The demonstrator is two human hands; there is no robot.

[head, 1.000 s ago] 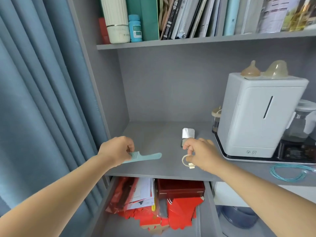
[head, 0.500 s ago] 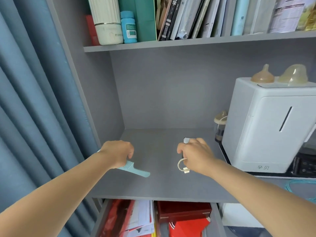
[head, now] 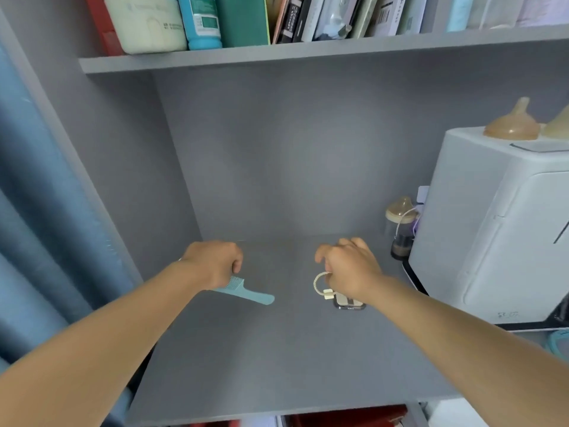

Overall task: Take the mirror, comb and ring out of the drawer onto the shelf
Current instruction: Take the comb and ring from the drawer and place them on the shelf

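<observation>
My left hand (head: pixel 215 262) is closed on the toothed end of a light blue comb (head: pixel 246 292), whose handle points right just above the grey shelf (head: pixel 277 359). My right hand (head: pixel 348 268) pinches a pale cream ring (head: pixel 318 285) with a small tag, hanging below my fingers. A small compact mirror (head: pixel 349 303) lies on the shelf, partly hidden under my right hand and wrist. The drawer (head: pixel 345 419) below the shelf stands open, showing only a strip of red contents.
A white appliance (head: pixel 498 229) with two bottle teats on top fills the shelf's right side, a small baby bottle (head: pixel 401 226) beside it. Books and containers line the upper shelf (head: pixel 308 50). A blue curtain (head: pixel 46 241) hangs at the left.
Both hands have moved further in over the shelf with the comb and the ring. The view has tilted up, so the drawer has nearly left the frame.
</observation>
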